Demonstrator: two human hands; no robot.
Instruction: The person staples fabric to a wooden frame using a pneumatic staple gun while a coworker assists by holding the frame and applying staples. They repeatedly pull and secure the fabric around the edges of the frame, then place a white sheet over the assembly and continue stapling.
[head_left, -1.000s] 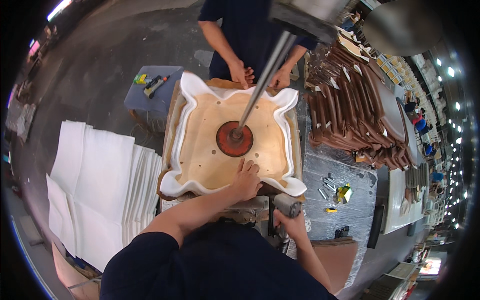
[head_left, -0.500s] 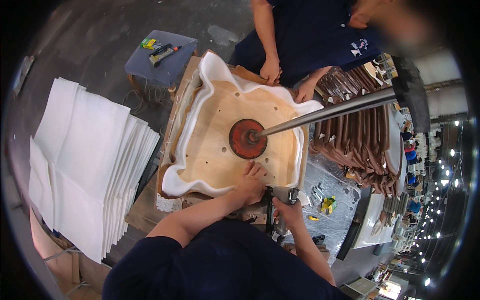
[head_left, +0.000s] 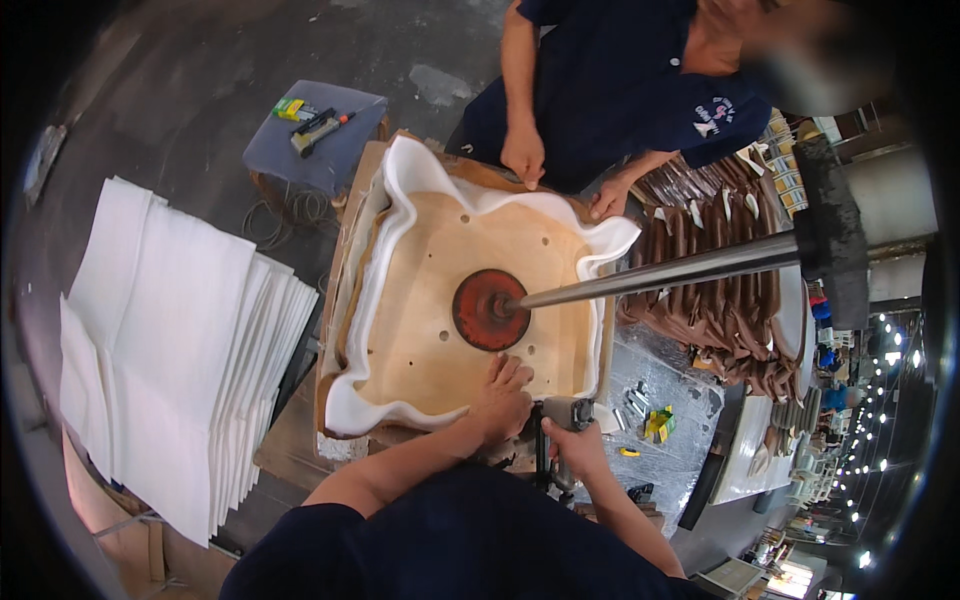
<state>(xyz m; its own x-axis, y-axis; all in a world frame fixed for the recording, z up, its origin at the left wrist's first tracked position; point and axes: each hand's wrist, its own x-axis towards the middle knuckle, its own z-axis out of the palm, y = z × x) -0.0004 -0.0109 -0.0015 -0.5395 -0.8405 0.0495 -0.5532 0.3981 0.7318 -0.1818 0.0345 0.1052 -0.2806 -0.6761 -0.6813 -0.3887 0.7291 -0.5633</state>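
A pale plywood seat panel lies before me, wrapped at its rim by white padding with a brown cover showing beneath. My left hand is closed over the panel's near edge, fingers bent onto the wood; the padding runs under it. Just to its right, my right hand grips a staple gun, whose nose is at the near edge; the exact contact is hidden. A red round disc on a slanting metal rod presses on the panel's middle.
Opposite me, a co-worker's hands are at the far edge. White sheets are stacked at left, and brown covers at right. A blue-topped stool carries tools. Staple strips and a yellow-green box lie on the right.
The whole scene sits lower in the picture. My hands and the staple gun keep about the same place at the panel's near edge. One co-worker hand has shifted left along the far edge.
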